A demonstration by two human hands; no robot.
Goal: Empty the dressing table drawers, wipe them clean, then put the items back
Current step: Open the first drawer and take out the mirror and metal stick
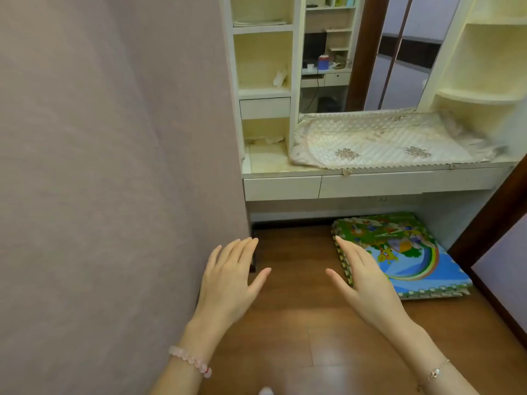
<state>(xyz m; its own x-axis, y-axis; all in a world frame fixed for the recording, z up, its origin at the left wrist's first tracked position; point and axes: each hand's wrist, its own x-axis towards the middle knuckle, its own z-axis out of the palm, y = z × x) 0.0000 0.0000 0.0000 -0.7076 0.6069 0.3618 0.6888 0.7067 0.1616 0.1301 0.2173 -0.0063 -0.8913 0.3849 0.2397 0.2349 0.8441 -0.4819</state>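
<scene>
A cream dressing table point(370, 169) stands ahead against the wall, with two closed drawers under its top: a short left drawer point(282, 187) and a long right drawer point(405, 183). A third small drawer point(265, 107) sits closed in the shelf tower at the left. My left hand point(231, 277) and my right hand point(362, 275) are stretched out over the wooden floor, well short of the table, fingers straight, holding nothing.
A quilted lace cloth point(370, 141) covers the tabletop below a mirror point(370, 52). Folded colourful foam mats point(405, 252) lie on the floor under the table. A mauve wall point(114, 166) fills the left; a dark door frame point(490, 223) stands at the right. Crumpled tissue point(279, 76) lies on a shelf.
</scene>
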